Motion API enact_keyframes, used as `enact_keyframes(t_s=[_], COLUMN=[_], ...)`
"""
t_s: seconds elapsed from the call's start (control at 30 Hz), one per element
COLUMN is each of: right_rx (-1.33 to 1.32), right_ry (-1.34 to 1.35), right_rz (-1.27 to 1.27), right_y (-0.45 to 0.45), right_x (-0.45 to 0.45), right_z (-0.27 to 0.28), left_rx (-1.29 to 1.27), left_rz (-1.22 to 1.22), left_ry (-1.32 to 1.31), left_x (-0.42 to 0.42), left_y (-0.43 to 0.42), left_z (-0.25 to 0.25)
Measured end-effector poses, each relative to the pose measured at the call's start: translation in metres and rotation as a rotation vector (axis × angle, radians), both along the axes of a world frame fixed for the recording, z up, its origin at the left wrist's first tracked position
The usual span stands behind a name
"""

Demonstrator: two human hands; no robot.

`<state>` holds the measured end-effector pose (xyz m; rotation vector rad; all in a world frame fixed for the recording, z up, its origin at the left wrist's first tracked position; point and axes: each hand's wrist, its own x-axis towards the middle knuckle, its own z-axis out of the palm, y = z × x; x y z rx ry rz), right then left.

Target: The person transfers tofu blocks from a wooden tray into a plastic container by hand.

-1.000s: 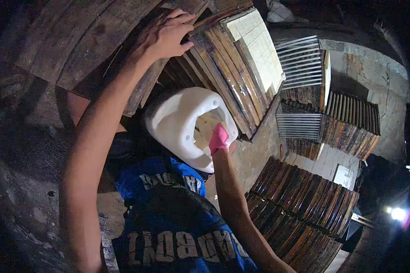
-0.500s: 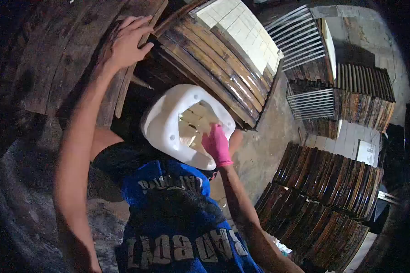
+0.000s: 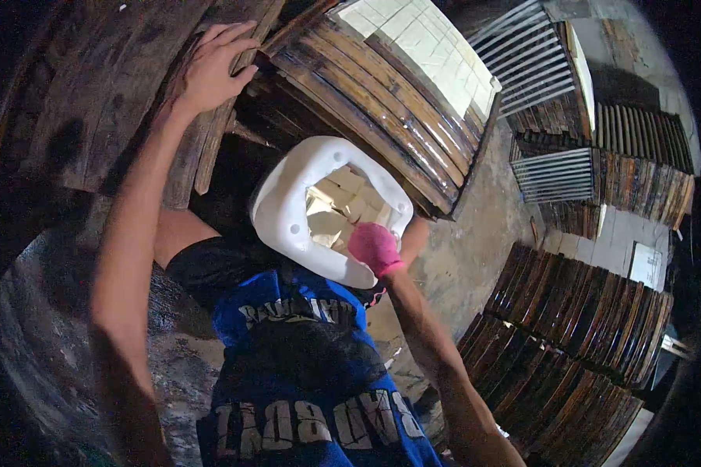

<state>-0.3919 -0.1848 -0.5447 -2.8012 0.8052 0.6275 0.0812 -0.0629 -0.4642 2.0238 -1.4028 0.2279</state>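
My left hand (image 3: 214, 70) lies with fingers stretched out along the edge of a dark wooden plank (image 3: 117, 86). It holds nothing that I can see. My right hand (image 3: 374, 247), in a pink glove, is at the near right side of the opening of a white plastic container (image 3: 276, 206) between my legs. Its fingers look curled and point down into the opening; what they grip, if anything, is hidden. Pale cream-coloured, block-like pieces (image 3: 349, 187) lie inside the container.
Beyond the container stands a stack of wet wooden boards (image 3: 382, 101) topped with pale square-cut pieces (image 3: 424, 43). To the right are slatted racks (image 3: 533, 62) and rows of dark upright boards (image 3: 584, 311) on the concrete floor (image 3: 444, 265).
My right hand has shifted slightly toward me within the opening, uncovering more of the pale pieces. My left hand stays on the plank. The surroundings have moved a little rightward in view.
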Motion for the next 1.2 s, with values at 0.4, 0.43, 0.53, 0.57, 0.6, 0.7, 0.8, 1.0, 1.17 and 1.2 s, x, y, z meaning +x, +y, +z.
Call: enact_keyframes(t_s=[0.4, 0.43, 0.53, 0.57, 0.6, 0.7, 0.8, 1.0, 1.17, 1.2], right_rx=[-0.025, 0.053, 0.122, 0.347, 0.575, 1.066, 0.625, -0.081, 1.291, 1.273], right_ry=[-0.138, -0.042, 0.064, -0.035, -0.137, -0.675, -1.240, -1.130, -1.428, -1.192], right_rz=[0.116, 0.121, -0.035, 0.015, 0.074, -0.443, -1.049, -0.933, -1.117, -1.108], right_y=[-0.001, -0.002, 0.001, -0.007, -0.017, -0.112, -0.275, -0.335, -0.368, -0.364], right_x=[0.043, 0.045, 0.051, 0.051, 0.058, 0.066, 0.063, 0.165, 0.135, 0.115], right_z=[0.021, 0.023, 0.045, 0.079, 0.126, 0.190, 0.119, 0.014, 0.045, 0.081], left_rx=[0.068, 0.072, 0.118, 0.110, 0.142, 0.193, 0.206, 0.277, 0.316, 0.312], left_rz=[-0.008, -0.023, 0.000, 0.003, 0.022, 0.050, 0.065, 0.096, 0.110, 0.107], left_ry=[-0.014, -0.013, 0.040, 0.062, 0.081, 0.078, 0.086, 0.122, 0.112, 0.114], left_x=[-0.001, -0.001, -0.009, -0.013, -0.015, -0.014, -0.020, -0.022, -0.020, -0.022], left_y=[0.007, 0.006, 0.005, 0.007, 0.007, 0.003, 0.001, 0.000, -0.003, -0.004], left_z=[0.008, 0.010, 0.022, 0.028, 0.034, 0.037, 0.044, 0.055, 0.053, 0.055])
